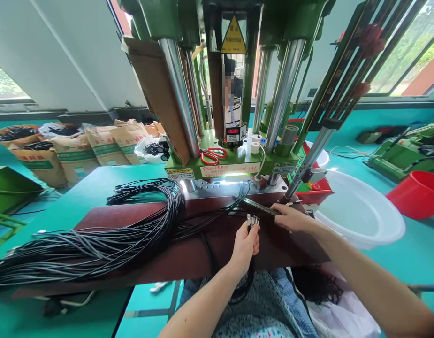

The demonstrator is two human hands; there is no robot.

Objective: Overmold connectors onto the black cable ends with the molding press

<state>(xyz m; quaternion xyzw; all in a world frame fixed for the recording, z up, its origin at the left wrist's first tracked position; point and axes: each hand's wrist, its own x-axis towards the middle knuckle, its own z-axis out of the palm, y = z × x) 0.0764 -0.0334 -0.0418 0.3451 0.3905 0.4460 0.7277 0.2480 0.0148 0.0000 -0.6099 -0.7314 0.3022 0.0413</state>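
My left hand [245, 245] is closed around a small bunch of black cables [251, 271], whose silvery metal connectors [252, 219] stick up above the thumb. The cables' lower part hangs down toward my lap. To the right, my right hand [291, 218] grips the near end of a long narrow metal bar [259, 205]. The bar's far end reaches into the lit gap of the green press [160, 165], where thin dark cables run beside it. A large bundle of black cables [97, 251] lies across the brown bench top to the left.
Red-handled scissors [213, 155] rest on the press ledge. A white basin [357, 211] and a red bucket [419, 195] stand at the right. Paper sacks [74, 157] line the back left. The brown bench [188, 265] ends just before my lap.
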